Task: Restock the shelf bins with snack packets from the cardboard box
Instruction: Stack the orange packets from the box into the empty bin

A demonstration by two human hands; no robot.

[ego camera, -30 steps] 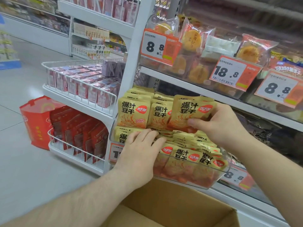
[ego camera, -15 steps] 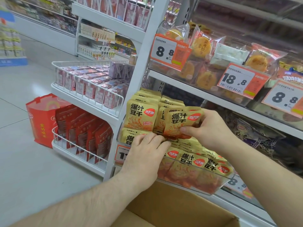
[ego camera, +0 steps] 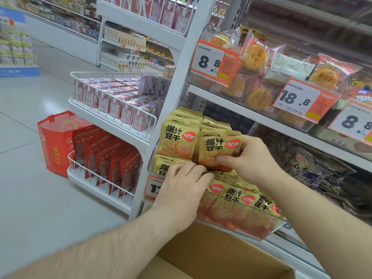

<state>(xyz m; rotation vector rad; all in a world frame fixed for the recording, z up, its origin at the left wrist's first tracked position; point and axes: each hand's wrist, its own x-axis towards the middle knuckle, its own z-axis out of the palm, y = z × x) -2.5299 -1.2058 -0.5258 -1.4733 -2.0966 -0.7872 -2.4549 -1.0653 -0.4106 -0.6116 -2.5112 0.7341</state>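
A clear plastic shelf bin (ego camera: 267, 228) on the lower shelf is full of yellow snack packets with red logos. My right hand (ego camera: 251, 160) pinches one yellow packet (ego camera: 217, 152) upright between thumb and fingers, against the standing rows of packets (ego camera: 177, 139) at the back of the bin. My left hand (ego camera: 183, 188) lies over the front rows, its fingers curled down into the packets just below the held one. The open cardboard box (ego camera: 221, 258) sits below the bin at the bottom of the view; its inside is mostly hidden.
The shelf above holds wrapped pastries (ego camera: 255, 57) behind orange price tags (ego camera: 217, 61). To the left, white wire end racks carry pink boxes (ego camera: 112, 97) and red pouches (ego camera: 108, 158). A red bag (ego camera: 54, 141) stands on the tiled floor. Dark packets (ego camera: 314, 172) fill the bin at the right.
My right hand has brought the held packet left and down, closer to the standing rows. My left hand stays on the front packets, fingers curling in more. The camera view has shifted slightly.
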